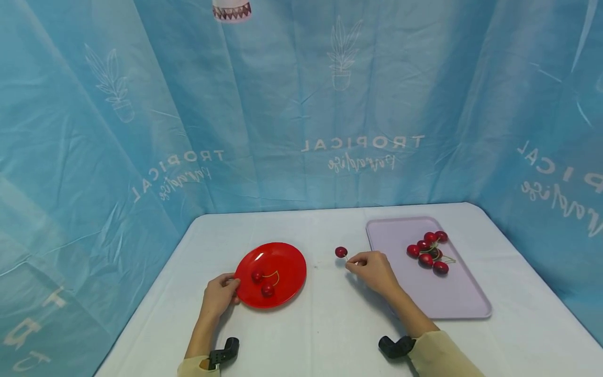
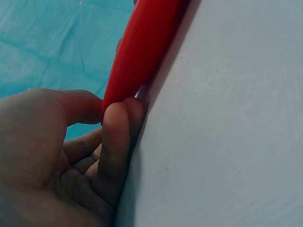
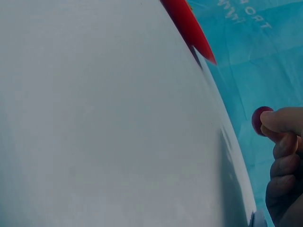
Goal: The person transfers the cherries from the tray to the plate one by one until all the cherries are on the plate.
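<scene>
Right hand (image 1: 372, 271) pinches cherry (image 1: 341, 252) by stem (image 1: 346, 258), above table (image 1: 325, 319), between plate (image 1: 291, 262) and tray (image 1: 388, 233). Left hand (image 1: 219, 296) grips plate at edge. Advisable: pinch firm but gentle, stem could slip; plate level, so two cherries (image 1: 267, 290) on it do not roll.

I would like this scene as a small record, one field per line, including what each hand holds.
Left hand: pinches the rim of a round, glossy red plate
Right hand: holds a round red cherry by its stem above the white table
On plate: two red cherries with stems
Right side: pale purple rectangular tray bearing clustered red cherries
Backdrop: blue printed cloth
</scene>
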Demonstrator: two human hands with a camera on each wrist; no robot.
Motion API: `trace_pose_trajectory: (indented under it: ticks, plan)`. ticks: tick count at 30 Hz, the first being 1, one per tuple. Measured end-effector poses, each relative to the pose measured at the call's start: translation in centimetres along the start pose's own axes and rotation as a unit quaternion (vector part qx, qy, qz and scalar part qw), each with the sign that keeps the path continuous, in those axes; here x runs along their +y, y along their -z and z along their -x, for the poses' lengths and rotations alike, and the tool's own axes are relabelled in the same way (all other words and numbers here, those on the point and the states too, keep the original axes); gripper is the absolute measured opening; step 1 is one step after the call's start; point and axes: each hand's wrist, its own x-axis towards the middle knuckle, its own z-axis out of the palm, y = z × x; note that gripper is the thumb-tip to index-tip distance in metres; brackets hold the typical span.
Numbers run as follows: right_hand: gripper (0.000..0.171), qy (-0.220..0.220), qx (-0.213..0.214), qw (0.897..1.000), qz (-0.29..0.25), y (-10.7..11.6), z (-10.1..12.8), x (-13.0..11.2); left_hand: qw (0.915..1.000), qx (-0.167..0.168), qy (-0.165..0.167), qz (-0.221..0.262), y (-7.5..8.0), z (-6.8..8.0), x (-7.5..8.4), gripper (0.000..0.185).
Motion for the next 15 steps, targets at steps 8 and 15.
trace_pose_trajectory:
  ticks: [8,15]
  plan:
    - [0.004,0.008,-0.008,1.000,-0.005,-1.5,-0.3,-0.8,1.0000,-0.005,0.005,0.004,0.0,0.2,0.4,0.037]
    - [0.004,0.018,-0.023,1.000,-0.007,-2.9,-0.8,-2.0,1.0000,-0.008,0.006,0.000,0.2,0.1,0.4,0.038]
